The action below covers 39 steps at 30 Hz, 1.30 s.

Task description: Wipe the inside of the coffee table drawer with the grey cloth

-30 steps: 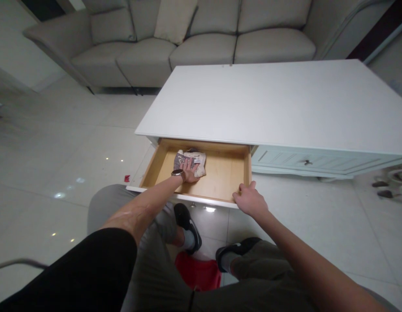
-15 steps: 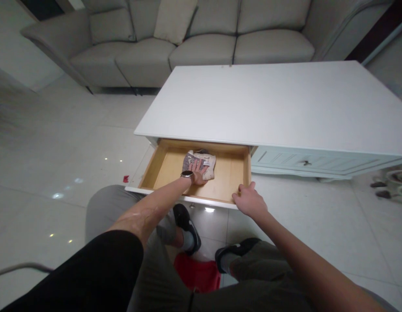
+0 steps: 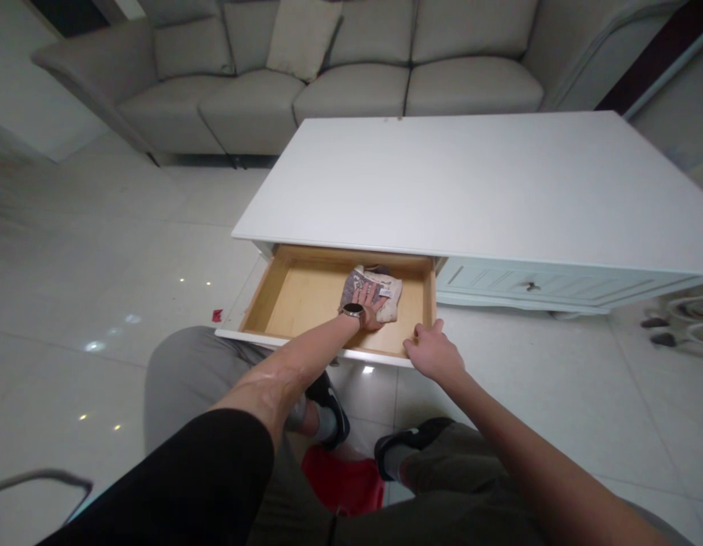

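Left hand [image 3: 372,306] spread flat on a cloth [image 3: 391,305], seemingly folded, inside the drawer [image 3: 305,292]; right hand [image 3: 435,353] clamped on its front corner!

Single head camera: near, above front side of table [image 3: 476,182], facing forward and down; drawer [image 3: 305,292] close, at table's front; sofa [image 3: 351,95] farther off, behind table.

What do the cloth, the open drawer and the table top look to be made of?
Cloth: matt fabric, perhaps cotton, as it bunches into soft folds. Open drawer: apparently wood inside, smooth, by its pale yellow-brown tone. Table top: smooth and white, probably paint or laminate; no grain shows.
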Motion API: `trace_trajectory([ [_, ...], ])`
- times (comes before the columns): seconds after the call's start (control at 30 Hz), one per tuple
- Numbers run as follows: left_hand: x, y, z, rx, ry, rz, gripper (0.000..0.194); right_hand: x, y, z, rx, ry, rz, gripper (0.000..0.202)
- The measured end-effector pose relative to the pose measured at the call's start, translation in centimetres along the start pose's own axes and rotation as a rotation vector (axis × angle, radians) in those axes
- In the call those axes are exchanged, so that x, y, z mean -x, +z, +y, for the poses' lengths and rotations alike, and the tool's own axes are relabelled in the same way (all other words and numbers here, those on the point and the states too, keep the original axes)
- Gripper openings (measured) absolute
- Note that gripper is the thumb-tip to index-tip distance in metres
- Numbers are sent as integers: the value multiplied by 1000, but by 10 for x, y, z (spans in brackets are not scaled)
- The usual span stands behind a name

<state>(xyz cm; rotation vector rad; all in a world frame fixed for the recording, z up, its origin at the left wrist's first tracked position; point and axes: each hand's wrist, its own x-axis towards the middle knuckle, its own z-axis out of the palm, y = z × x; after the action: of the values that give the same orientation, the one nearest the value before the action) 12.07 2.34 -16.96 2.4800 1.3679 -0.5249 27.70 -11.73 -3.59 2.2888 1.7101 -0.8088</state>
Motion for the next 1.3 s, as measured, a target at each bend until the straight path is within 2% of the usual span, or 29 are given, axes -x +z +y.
trace_trajectory([
  [0.3, -8, 3, 56, -2, 113, -35, 103, 0, 0, 0, -17, -3, 9, 43],
  [0.53, -2, -10, 74, 39, 166, -93, 95, -2, 4, 2, -24, -14, 27, 44],
  [0.73, -4, -8, 73, 51, 152, -96, 98, -3, 5, 3, -25, -25, 35, 45],
  [0.8, -6, -7, 72, 41, 185, -99, 101, -3, 5, 3, -14, -23, 32, 45],
  [0.93, -13, -17, 66, 51, 269, -205, 116, -2, 4, 2, -5, -18, 27, 47],
  [1.03, -16, -30, 57, 88, 211, -258, 123, -1, 2, 1, -13, -13, 23, 49],
  [1.17, -11, -39, 40, 15, 266, -169, 119, 0, 0, 1, -15, -16, 15, 44],
  [1.3, 3, -40, 20, 4, 268, -168, 111, 0, 0, 1, -21, -13, 7, 44],
])
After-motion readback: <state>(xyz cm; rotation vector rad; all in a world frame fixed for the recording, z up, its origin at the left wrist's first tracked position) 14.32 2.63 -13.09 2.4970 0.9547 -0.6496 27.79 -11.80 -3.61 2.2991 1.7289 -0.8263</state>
